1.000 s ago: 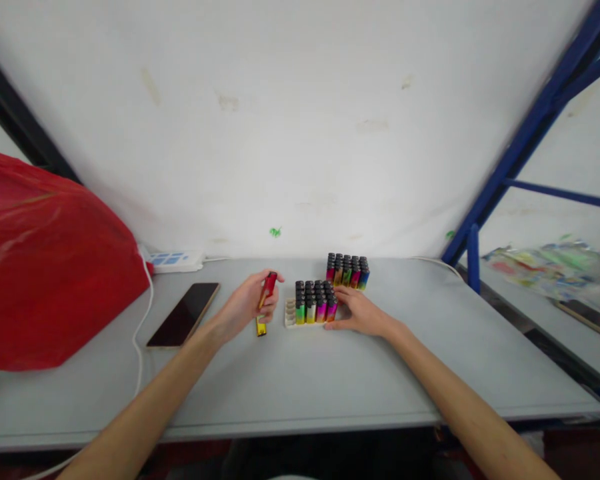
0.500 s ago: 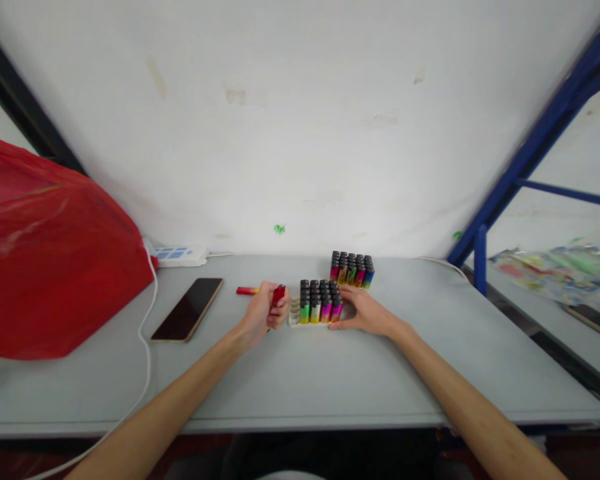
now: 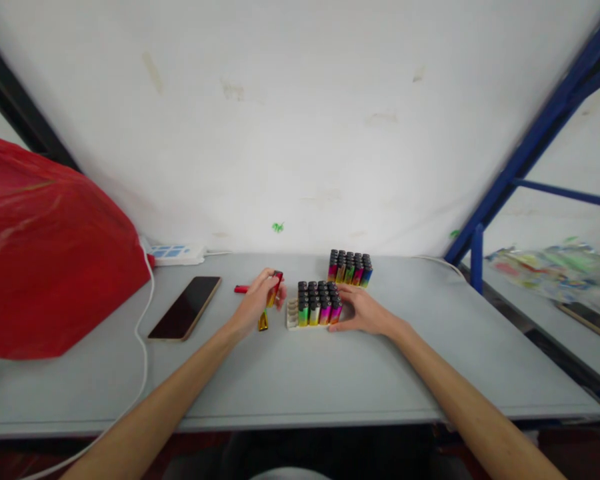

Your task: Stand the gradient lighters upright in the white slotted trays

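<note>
My left hand (image 3: 260, 295) is closed on a red and yellow lighter (image 3: 275, 288), held upright just left of the white tray (image 3: 293, 315). Below that hand, a gold lighter (image 3: 263, 321) lies on the table, its upper part hidden by the fingers. Part of a red lighter (image 3: 241, 289) shows behind the hand. Rows of black-topped, colourful lighters (image 3: 320, 303) stand in the tray, with bare slots along its left end. My right hand (image 3: 360, 309) grips the tray's right end, thumb at the front and fingers behind.
Another block of upright lighters (image 3: 351, 268) stands behind the tray. On the left are a phone (image 3: 186, 308), a power strip (image 3: 177, 255), a white cable (image 3: 143, 340) and a large red bag (image 3: 55, 267). A blue metal frame (image 3: 510, 173) rises at right.
My left hand has turned and shifted slightly left, so more of its lighter shows upright. The gold lighter under it has come into view. My right hand stays at the tray.
</note>
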Tool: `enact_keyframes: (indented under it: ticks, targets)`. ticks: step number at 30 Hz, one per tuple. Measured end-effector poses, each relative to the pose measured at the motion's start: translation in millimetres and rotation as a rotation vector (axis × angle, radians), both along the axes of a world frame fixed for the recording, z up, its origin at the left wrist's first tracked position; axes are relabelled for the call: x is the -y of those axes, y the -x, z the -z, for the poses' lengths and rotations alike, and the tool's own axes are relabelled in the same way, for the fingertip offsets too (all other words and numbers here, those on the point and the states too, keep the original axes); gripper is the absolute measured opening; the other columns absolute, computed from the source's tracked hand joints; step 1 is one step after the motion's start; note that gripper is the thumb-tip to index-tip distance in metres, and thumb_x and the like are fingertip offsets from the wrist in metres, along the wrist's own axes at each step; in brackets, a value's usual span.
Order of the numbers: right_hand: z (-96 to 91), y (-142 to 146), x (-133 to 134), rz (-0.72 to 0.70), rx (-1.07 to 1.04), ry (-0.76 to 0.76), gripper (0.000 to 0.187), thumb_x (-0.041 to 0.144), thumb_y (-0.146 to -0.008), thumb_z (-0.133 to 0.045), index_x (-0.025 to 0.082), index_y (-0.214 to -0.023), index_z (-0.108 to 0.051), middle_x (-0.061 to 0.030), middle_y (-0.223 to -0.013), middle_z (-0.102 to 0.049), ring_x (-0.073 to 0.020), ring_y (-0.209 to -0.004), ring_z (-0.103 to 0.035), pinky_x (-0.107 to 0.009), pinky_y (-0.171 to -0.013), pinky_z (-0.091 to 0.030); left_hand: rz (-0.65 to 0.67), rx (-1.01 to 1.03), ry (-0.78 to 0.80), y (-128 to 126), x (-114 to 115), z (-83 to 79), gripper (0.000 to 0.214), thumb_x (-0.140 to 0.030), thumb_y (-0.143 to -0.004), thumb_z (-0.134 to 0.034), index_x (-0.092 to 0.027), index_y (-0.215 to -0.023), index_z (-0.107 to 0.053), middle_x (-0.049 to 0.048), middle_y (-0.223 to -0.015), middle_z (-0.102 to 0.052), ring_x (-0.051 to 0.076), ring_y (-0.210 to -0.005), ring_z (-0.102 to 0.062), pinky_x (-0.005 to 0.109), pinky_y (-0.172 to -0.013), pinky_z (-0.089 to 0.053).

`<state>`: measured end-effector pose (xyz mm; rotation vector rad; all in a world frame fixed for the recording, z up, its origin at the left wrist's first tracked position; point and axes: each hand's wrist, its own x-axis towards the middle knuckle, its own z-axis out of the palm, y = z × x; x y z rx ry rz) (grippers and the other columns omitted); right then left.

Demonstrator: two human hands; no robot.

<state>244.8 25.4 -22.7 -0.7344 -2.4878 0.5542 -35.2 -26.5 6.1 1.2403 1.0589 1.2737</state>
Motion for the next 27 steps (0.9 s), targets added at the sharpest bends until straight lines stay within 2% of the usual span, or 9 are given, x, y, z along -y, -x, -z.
enact_keyframes:
  ticks: [3, 5, 9, 14, 20, 27]
  targets:
    - [-0.6, 0, 0, -0.001, 0.005, 0.001, 0.071, 0.061, -0.070, -0.084, 0.015, -0.123, -0.070, -0.0143, -0.137, -0.060, -0.0315, -0.127, -0.057, -0.045, -0.113, -0.043, -0.064, -0.218, -0.115, 3, -2, -0.3, 0.033, -0.048, -0.083, -0.064, -0.017, -0.092, -0.061, 0.0031, -0.085, -0.065, 0.016, -0.075, -0.062, 0.029, -0.070, -0.052]
    - [-1.0, 0, 0, -0.009, 0.008, 0.005, 0.071, 0.061, -0.070, -0.083, 0.016, -0.123, -0.070, -0.0136, -0.138, -0.060, -0.0314, -0.127, -0.057, -0.045, -0.113, -0.043, -0.051, -0.306, -0.155, 5, -2, -0.7, 0.037, -0.050, -0.083, -0.066, -0.016, -0.097, -0.066, 0.0059, -0.094, -0.068, 0.020, -0.087, -0.064, 0.032, -0.081, -0.053]
    - [-1.1, 1, 1, 0.003, 0.011, -0.004, 0.071, 0.061, -0.070, -0.083, 0.016, -0.123, -0.070, -0.0138, -0.137, -0.060, -0.0315, -0.126, -0.058, -0.045, -0.113, -0.044, 0.012, -0.317, -0.167, 7, -5, 3.7, 0.041, -0.052, -0.082, -0.068, -0.016, -0.102, -0.067, 0.0106, -0.106, -0.073, 0.026, -0.103, -0.067, 0.039, -0.096, -0.053]
    - [-1.3, 1, 1, 0.011, 0.018, -0.008, 0.071, 0.060, -0.070, -0.084, 0.015, -0.123, -0.070, -0.0139, -0.137, -0.060, -0.0310, -0.127, -0.057, -0.044, -0.114, -0.043, 0.065, -0.339, -0.190, 10, -8, 10.5, 0.038, -0.049, -0.087, -0.066, -0.016, -0.105, -0.065, 0.0106, -0.104, -0.075, 0.026, -0.102, -0.070, 0.040, -0.095, -0.055]
    - [-3.4, 1, 3, -0.001, 0.015, -0.010, 0.068, 0.058, -0.071, -0.084, 0.015, -0.122, -0.070, -0.0139, -0.136, -0.061, -0.0308, -0.127, -0.057, -0.044, -0.114, -0.043, 0.054, -0.434, -0.216, 12, -6, 11.4, 0.037, -0.047, -0.089, -0.064, -0.018, -0.111, -0.066, 0.0098, -0.109, -0.075, 0.027, -0.106, -0.070, 0.041, -0.100, -0.054]
    - [-0.2, 0, 0, 0.002, 0.021, -0.011, 0.073, 0.061, -0.070, -0.084, 0.015, -0.124, -0.069, -0.0146, -0.139, -0.059, -0.0314, -0.128, -0.057, -0.045, -0.114, -0.043, 0.044, -0.473, -0.252, 11, -5, 9.3, 0.031, -0.044, -0.091, -0.063, -0.019, -0.108, -0.065, 0.0079, -0.105, -0.076, 0.025, -0.102, -0.072, 0.038, -0.096, -0.056]
